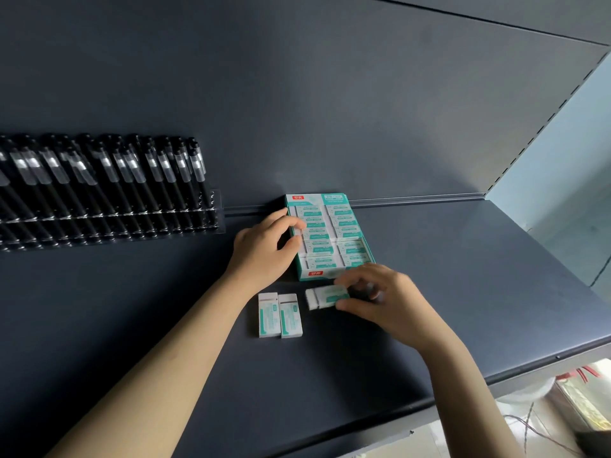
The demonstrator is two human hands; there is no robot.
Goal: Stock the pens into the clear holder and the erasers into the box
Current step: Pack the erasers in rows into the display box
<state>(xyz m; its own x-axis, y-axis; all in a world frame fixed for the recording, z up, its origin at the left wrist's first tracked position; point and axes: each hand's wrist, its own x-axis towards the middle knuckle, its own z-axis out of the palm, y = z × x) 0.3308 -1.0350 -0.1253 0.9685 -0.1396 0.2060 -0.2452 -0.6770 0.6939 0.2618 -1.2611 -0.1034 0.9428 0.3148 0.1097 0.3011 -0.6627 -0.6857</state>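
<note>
A teal and white eraser box (330, 200) stands open on the dark shelf, with several wrapped erasers lying in two rows inside. My left hand (264, 246) grips the box's left wall, thumb and fingers curled over its edge. My right hand (380, 299) pinches one white and teal eraser (325, 297) just in front of the box. Two more erasers (279, 315) lie side by side on the shelf, left of the held one. At far left, a clear holder (211, 219) is packed with several black pens (109, 183).
The dark shelf (463, 292) runs to a front edge at lower right, with a floor and cables visible below it. A dark back panel rises behind the box. A pale wall panel closes the right end of the shelf.
</note>
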